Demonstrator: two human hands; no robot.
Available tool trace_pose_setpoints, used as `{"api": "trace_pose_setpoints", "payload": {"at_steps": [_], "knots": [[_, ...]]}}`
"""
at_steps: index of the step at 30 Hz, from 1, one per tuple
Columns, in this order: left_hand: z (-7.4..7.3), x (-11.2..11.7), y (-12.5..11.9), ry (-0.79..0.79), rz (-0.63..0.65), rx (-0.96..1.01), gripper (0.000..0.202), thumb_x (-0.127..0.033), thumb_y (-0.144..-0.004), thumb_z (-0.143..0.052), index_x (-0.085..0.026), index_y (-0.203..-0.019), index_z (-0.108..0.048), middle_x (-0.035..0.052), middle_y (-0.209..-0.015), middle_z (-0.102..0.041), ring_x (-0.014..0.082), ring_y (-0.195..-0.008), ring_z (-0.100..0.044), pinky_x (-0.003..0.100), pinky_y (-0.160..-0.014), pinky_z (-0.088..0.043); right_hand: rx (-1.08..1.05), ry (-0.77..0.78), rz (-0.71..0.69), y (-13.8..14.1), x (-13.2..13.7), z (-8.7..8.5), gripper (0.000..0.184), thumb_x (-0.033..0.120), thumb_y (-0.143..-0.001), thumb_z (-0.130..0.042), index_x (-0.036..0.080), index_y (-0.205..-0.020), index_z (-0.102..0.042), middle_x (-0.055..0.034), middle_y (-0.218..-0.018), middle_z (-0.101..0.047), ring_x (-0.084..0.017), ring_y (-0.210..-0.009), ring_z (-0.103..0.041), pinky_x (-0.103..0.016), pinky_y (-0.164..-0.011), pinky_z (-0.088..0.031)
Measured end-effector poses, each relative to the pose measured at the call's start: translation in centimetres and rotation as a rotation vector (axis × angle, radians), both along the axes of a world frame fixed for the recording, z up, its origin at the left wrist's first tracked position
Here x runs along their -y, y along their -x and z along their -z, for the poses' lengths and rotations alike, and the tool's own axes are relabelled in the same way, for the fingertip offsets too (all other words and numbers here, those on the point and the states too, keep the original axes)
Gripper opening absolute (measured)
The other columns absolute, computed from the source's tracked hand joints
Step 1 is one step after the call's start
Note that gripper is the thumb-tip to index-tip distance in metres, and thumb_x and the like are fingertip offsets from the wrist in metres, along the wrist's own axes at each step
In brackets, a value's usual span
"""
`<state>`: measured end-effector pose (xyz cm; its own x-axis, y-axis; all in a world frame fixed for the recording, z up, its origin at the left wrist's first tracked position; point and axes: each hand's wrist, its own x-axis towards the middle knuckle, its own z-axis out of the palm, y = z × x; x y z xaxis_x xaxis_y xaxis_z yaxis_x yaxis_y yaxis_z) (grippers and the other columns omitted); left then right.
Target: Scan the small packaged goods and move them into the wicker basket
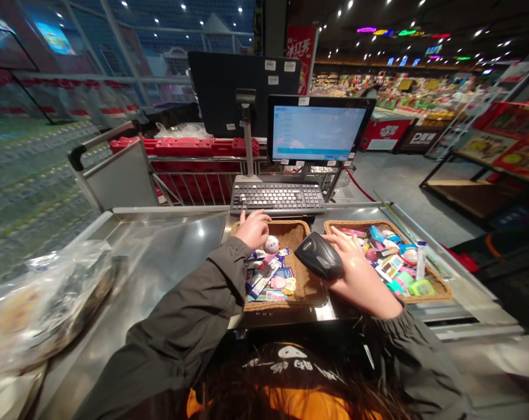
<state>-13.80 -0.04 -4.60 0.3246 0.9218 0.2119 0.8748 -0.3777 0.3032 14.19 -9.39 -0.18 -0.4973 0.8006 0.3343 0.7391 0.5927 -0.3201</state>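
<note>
In my right hand (pixel 356 271) is a black barcode scanner (pixel 319 256), its head pointing left over the gap between two wicker baskets. My left hand (pixel 253 228) is over the far left corner of the left wicker basket (pixel 308 280), just in front of the black keyboard (pixel 277 197). Its fingers are stretched out, and nothing shows in them. Close to this hand, a round pinkish ball (pixel 272 245) lies in the left basket among small packets (pixel 265 277). The right wicker basket (pixel 441 286) holds many colourful small packaged items (pixel 389 265), partly hidden behind my right hand.
A lit monitor (pixel 319 134) stands behind the keyboard, beside a second screen (pixel 242 87) seen from its back. Clear plastic bags (pixel 58 291) lie on the metal counter (pixel 177 239) at left. A shopping cart (pixel 194 175) with red contents stands beyond the counter.
</note>
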Motion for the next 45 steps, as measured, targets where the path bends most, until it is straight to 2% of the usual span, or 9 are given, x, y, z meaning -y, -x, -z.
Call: {"api": "trace_pose_setpoints", "payload": {"at_steps": [6, 16, 20, 23, 29, 32, 38, 42, 45], "knots": [[4.3, 0.9, 0.3, 0.206, 0.076, -0.128, 0.012, -0.012, -0.068, -0.058, -0.020, -0.062, -0.064, 0.0028, -0.120, -0.068, 0.0289, -0.136, -0.041, 0.069, -0.113, -0.002, -0.007, 0.026, -0.012, -0.3, -0.2, 0.4, 0.044, 0.021, -0.070, -0.062, 0.019, -0.114, -0.061, -0.0143, -0.135, -0.054, -0.039, -0.140, -0.033, -0.065, -0.114, -0.023], [9.0, 2.3, -0.3, 0.357, 0.079, -0.168, 0.007, -0.016, -0.062, -0.063, -0.021, -0.063, -0.067, 0.0048, -0.108, -0.071, 0.0306, -0.126, -0.049, 0.067, -0.113, -0.006, 0.014, 0.176, -0.159, 1.0, -0.8, 2.3, 0.050, 0.020, -0.070, -0.064, 0.019, -0.121, -0.062, -0.0131, -0.132, -0.057, -0.038, -0.140, -0.035, -0.063, -0.114, -0.025], [9.6, 2.7, 0.4, 0.363, 0.067, -0.218, 0.013, -0.022, -0.056, -0.073, -0.024, -0.068, -0.070, 0.0064, -0.109, -0.070, 0.0368, -0.130, -0.046, 0.068, -0.114, -0.007, 0.007, 0.200, -0.162, 0.9, -1.1, 2.5, 0.052, 0.019, -0.068, -0.065, 0.020, -0.121, -0.062, -0.0128, -0.130, -0.058, -0.038, -0.139, -0.035, -0.064, -0.115, -0.022], [8.5, 2.8, -0.1, 0.275, 0.068, -0.270, 0.009, -0.023, -0.065, -0.070, -0.023, -0.074, -0.071, 0.0070, -0.118, -0.068, 0.0387, -0.136, -0.039, 0.068, -0.114, -0.001, -0.003, 0.216, -0.148, 0.0, -1.3, 2.4, 0.053, 0.021, -0.069, -0.066, 0.019, -0.122, -0.061, -0.0132, -0.131, -0.058, -0.038, -0.140, -0.034, -0.062, -0.115, -0.024], [3.5, 2.0, -5.9, 0.122, 0.232, -0.193, 0.011, -0.031, -0.077, -0.068, -0.025, -0.085, -0.072, 0.0079, -0.135, -0.059, 0.0345, -0.140, -0.035, 0.070, -0.113, -0.002, -0.032, 0.152, -0.021, -4.0, -1.2, 2.3, 0.054, 0.021, -0.072, -0.063, 0.018, -0.125, -0.057, -0.0133, -0.133, -0.057, -0.037, -0.139, -0.036, -0.062, -0.114, -0.025], [2.2, 1.0, -10.1, 0.069, 0.298, -0.124, 0.013, -0.036, -0.080, -0.068, -0.025, -0.086, -0.073, 0.0060, -0.137, -0.058, 0.0334, -0.140, -0.036, 0.070, -0.114, -0.006, -0.058, 0.063, 0.085, -7.2, -1.1, 2.3, 0.053, 0.023, -0.071, -0.063, 0.019, -0.123, -0.058, -0.0137, -0.132, -0.057, -0.038, -0.138, -0.037, -0.065, -0.113, -0.024], [3.8, -2.4, -17.6, 0.031, 0.302, -0.093, 0.020, -0.042, -0.083, -0.066, -0.024, -0.089, -0.073, 0.0087, -0.139, -0.056, 0.0349, -0.140, -0.036, 0.073, -0.111, -0.015, -0.159, -0.084, 0.323, -14.2, -0.7, 2.3, 0.049, 0.031, -0.071, -0.066, 0.018, -0.118, -0.058, -0.0165, -0.128, -0.059, -0.040, -0.135, -0.041, -0.064, -0.111, -0.030], [5.4, -5.0, -21.2, -0.067, 0.265, -0.141, 0.022, -0.041, -0.083, -0.064, -0.022, -0.090, -0.073, 0.0121, -0.141, -0.054, 0.0347, -0.141, -0.034, 0.072, -0.112, -0.015, -0.194, -0.083, 0.451, -17.4, -0.4, 2.8, 0.048, 0.034, -0.074, -0.064, 0.019, -0.118, -0.057, -0.0168, -0.127, -0.059, -0.042, -0.135, -0.042, -0.071, -0.110, -0.024], [6.1, -6.8, -23.5, -0.136, 0.277, -0.210, 0.020, -0.036, -0.081, -0.066, -0.020, -0.091, -0.073, 0.0145, -0.143, -0.051, 0.0338, -0.142, -0.033, 0.071, -0.114, -0.015, -0.203, -0.070, 0.468, -18.8, -0.5, 3.2, 0.049, 0.036, -0.073, -0.067, 0.021, -0.119, -0.056, -0.0162, -0.128, -0.059, -0.041, -0.136, -0.041, -0.071, -0.111, -0.021]]}}
